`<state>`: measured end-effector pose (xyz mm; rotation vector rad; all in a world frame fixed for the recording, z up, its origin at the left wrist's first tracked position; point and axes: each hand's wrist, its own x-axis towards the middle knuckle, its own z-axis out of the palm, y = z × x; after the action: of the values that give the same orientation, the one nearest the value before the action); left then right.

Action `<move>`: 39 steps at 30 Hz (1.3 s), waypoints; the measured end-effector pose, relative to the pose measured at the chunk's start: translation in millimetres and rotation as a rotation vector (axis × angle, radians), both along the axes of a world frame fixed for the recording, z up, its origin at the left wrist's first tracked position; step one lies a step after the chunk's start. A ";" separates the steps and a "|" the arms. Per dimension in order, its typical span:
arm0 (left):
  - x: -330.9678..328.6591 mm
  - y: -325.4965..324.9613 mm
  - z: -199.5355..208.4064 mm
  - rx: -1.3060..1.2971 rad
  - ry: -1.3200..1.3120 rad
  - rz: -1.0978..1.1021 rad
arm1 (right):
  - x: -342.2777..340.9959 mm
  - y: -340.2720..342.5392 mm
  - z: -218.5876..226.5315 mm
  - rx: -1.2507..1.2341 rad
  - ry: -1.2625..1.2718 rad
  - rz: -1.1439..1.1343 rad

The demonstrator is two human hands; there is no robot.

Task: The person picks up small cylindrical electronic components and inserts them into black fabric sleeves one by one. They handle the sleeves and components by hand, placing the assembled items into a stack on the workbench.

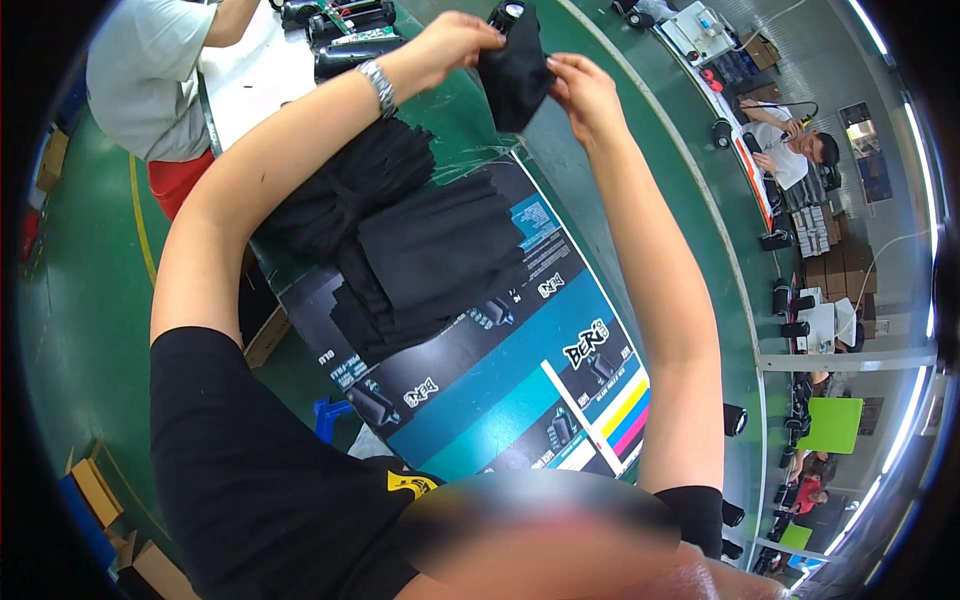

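Nearest my camera I see a black cloth short sleeve (pixel 270 450). Farther out, the left hand (pixel 462 45) and right hand (pixel 588 95), fingertips pinched closed, hold a soft black fabric piece (pixel 514 85) up between them; a dark cylinder with a pale end (pixel 508 12) shows at its top, whether inside I can't tell. Below them I make out a flat stack of black fabric (pixel 435 250) on a glossy blue-and-teal printed board (pixel 490 375).

At top centre, your left hand (pixel 462 42) and right hand (pixel 592 97) pinch a limp black cloth (pixel 514 85); stacked black fabric pieces (pixel 440 245) lie mid-frame.
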<state>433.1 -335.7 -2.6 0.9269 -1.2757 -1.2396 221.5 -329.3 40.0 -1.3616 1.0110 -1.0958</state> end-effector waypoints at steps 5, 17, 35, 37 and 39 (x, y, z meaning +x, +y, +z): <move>-5.7 -73.7 3.2 -0.204 -0.118 0.445 | 41.3 -84.2 -29.6 -0.352 0.269 -0.335; -71.6 -83.3 -8.2 0.106 0.457 -0.023 | -8.7 -91.1 -49.5 -0.326 -0.044 -0.595; -197.2 16.3 4.5 0.615 -0.362 -0.018 | -155.2 33.0 -59.0 0.150 0.172 -0.634; -197.3 13.2 2.8 0.535 -0.381 0.011 | -148.6 34.8 -54.4 0.119 0.187 -0.658; -202.9 6.6 7.5 0.367 0.016 -0.063 | -147.8 31.4 -54.0 0.135 0.220 -0.636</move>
<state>230.3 -329.1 4.9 1.1394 -1.0892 -1.5608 73.7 -297.9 -14.0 -1.0877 1.7224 -1.3178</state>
